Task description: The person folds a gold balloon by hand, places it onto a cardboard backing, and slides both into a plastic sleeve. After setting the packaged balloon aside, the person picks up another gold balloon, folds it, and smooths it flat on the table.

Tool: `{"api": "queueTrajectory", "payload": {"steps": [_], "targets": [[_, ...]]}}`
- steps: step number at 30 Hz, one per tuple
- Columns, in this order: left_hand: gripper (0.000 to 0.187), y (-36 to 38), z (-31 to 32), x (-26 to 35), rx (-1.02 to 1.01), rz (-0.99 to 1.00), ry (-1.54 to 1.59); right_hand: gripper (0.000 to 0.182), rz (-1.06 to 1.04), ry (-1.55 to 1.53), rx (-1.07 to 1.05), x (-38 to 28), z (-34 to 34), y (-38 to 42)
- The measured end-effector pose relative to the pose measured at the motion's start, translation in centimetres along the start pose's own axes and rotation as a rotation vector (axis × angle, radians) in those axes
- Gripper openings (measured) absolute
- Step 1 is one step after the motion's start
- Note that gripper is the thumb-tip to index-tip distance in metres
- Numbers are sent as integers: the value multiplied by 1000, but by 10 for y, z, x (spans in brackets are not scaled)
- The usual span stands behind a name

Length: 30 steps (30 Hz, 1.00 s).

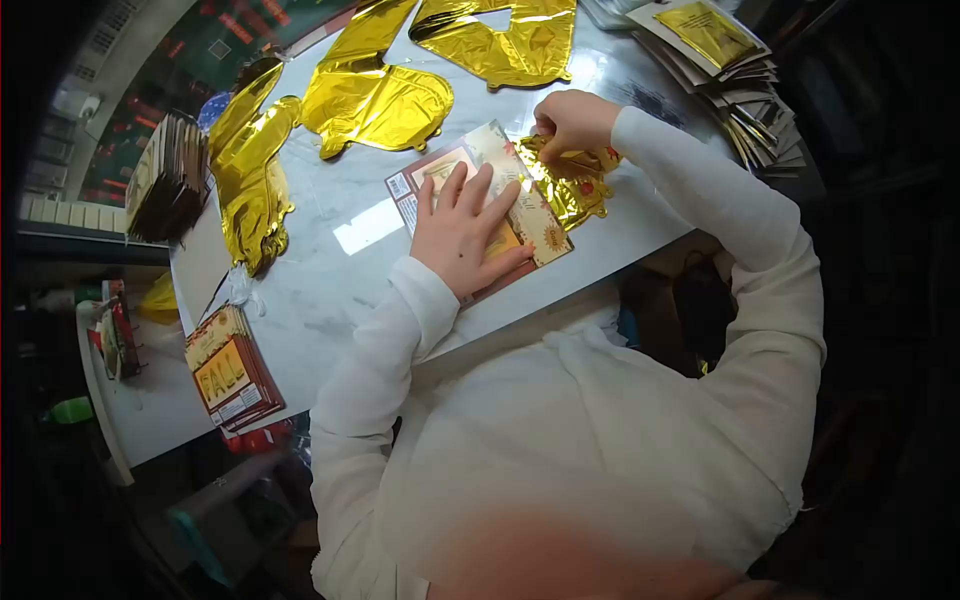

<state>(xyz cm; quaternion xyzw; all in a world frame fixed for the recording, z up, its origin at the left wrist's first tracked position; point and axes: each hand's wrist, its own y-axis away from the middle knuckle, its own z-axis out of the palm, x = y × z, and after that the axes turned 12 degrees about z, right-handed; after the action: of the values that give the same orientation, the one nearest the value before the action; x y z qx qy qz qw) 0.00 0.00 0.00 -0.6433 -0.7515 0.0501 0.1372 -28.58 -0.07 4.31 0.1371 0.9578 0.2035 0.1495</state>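
Observation:
My left hand lies flat, fingers spread, on a flat printed packet near the front edge of the white table, pressing it down. My right hand is closed on a folded gold foil balloon at the packet's right end, where the foil meets the packet's opening. Both arms wear white sleeves.
Several flat gold foil letter balloons lie across the back of the table. A stack of "FALL" packets sits at the front left, a dark stack of cards at the left edge, and a pile of packaged balloons at the back right.

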Motion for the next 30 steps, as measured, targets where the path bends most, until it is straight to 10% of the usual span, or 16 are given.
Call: {"api": "queueTrajectory", "payload": {"steps": [24,30], "targets": [[77,3,8,-1,54,-16,43,19,141,-570,-574,-41,-14,12],[104,7,18,-9,168,-64,308,36,168,-673,-568,-61,16,0]]}}
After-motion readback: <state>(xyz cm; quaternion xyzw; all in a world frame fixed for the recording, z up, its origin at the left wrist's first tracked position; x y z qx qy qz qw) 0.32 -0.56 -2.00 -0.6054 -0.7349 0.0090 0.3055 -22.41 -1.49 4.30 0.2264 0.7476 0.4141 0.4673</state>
